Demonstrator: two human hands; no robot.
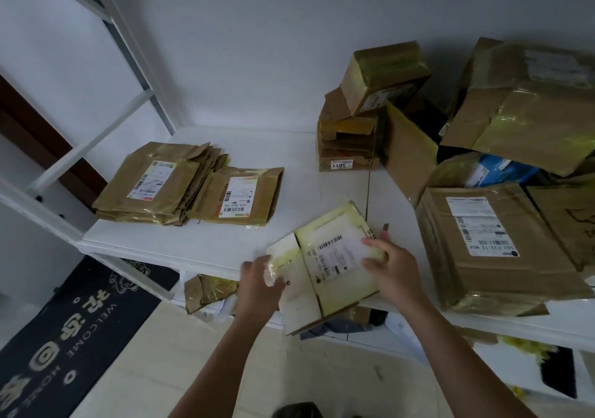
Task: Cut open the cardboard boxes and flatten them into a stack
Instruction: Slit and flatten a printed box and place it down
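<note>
Cardboard box [325, 269], pale and flattened, lay at the white shelf's [206, 240] front edge. We curled our left hand [260, 284] round its left flap and our right hand [391, 264] round its right edge. Flattened boxes [180, 184] lay stacked well left, uncut boxes [489, 250] just right.

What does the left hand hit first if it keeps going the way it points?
The left hand points up and slightly right, already at the pale box flap. Beyond that lies bare shelf, then probably the wall; depth is unclear.
</note>
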